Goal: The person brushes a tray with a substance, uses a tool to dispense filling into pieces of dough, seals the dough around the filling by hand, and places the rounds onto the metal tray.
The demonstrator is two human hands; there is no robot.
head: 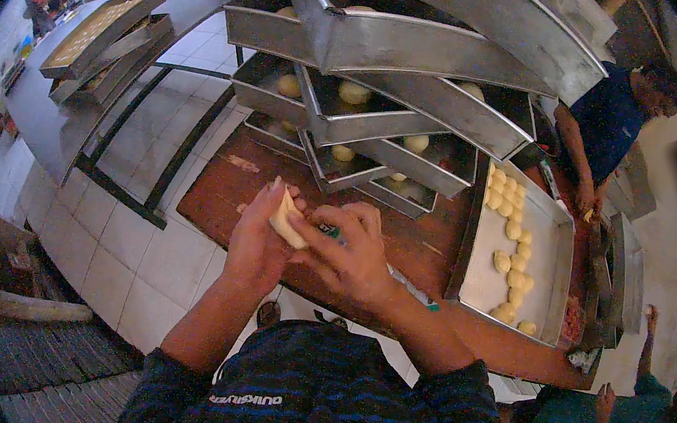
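Observation:
A pale piece of dough (288, 221) rests in my left hand (256, 243), whose fingers curl around it. My right hand (350, 244) touches the dough from the right with its fingertips; it is slightly blurred, and part of the dough is hidden by its fingers. Both hands are above the near edge of a reddish-brown table (221, 198). On the table to the right lies a metal tray (486, 291) with small dough balls (517, 279), packed in rows at its far end and looser nearer me.
Stacked metal pans (388, 48) with larger dough balls (354, 93) rise beyond my hands. A co-worker in dark blue (605, 123) works at the right; another in green (628, 420) is at the lower right. Further trays (102, 34) lie on a metal counter at left.

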